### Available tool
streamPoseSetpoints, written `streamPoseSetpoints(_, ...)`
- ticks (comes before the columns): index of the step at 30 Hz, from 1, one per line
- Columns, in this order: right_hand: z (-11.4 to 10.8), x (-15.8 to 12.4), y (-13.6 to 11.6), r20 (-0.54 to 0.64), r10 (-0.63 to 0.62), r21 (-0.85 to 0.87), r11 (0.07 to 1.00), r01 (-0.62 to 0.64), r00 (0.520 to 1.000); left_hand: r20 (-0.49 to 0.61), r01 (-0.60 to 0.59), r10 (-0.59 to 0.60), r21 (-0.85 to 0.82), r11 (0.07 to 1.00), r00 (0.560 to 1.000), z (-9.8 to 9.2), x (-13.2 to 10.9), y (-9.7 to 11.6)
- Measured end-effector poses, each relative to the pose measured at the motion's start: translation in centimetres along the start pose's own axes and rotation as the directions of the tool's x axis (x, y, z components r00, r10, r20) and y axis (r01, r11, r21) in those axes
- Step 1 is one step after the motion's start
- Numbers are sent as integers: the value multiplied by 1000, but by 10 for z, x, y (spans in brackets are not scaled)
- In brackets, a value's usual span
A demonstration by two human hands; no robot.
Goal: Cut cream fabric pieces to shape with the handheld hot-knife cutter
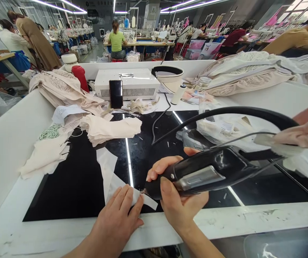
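My left hand (121, 211) lies flat with fingers stretched out on a narrow white fabric piece (107, 166), pressing it against the black glass work surface (76, 197). My right hand (175, 204) is wrapped round a black corded hand tool (205, 172) with a silver plate on its side. The tool's small tip meets the fabric, or sits just above it, beside my left forefinger; I cannot tell which. From the tool's rear a thick black cable (240, 110) arches back. Near that cable, at the right edge, is another hand (307, 132), partly blurred.
Stacked cream fabric pieces (111, 129) and green cord (49, 132) lie at the left. Behind are a phone (115, 94), a white metal box (135, 82), a bin (170, 77) and a red bottle (80, 77). Fabric bundles (258, 73) fill the back right. People sit at machines beyond.
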State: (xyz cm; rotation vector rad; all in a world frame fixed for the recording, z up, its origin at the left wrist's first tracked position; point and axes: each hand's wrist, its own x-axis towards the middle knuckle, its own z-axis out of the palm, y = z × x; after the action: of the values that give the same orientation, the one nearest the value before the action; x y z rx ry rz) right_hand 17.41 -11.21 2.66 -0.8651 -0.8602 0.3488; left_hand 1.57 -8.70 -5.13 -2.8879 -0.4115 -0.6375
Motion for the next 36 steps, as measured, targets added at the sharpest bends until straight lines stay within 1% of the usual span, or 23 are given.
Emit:
streamPoseSetpoints(6,4,3,4,1,-5,54,999,5,1000,-53,15,-16,-25,1000,998,0,2,1)
streamPoseSetpoints(9,7,4,6,16,-6,42,999,6,1000,-70,17,-20,-39,999,997,2,2,1)
streamPoseSetpoints(12,8,4,7,9,1,32,999,-1,1000,-80,27,-33,-70,997,996,-1,4,-2)
streamPoseSetpoints(16,9,1,3,14,3,34,999,-4,1000,-50,49,-56,-124,991,997,-10,6,-7)
streamPoseSetpoints(20,8,-3,-1,12,0,8,1000,0,1000,-30,66,-71,-138,988,997,-16,5,-10)
streamPoseSetpoints(23,8,-4,-2,10,11,-5,1000,-11,1000,-3,67,-68,-156,986,998,-16,0,-11)
streamPoseSetpoints(27,8,-1,-1,30,22,35,999,-23,999,19,76,-74,-179,981,997,-14,-5,-11)
streamPoseSetpoints(32,11,4,5,29,-5,52,999,3,1000,22,58,-56,-155,986,998,-11,-7,-8)
streamPoseSetpoints(36,13,4,8,36,-6,59,998,4,999,30,67,-63,-141,988,998,-7,-7,-7)
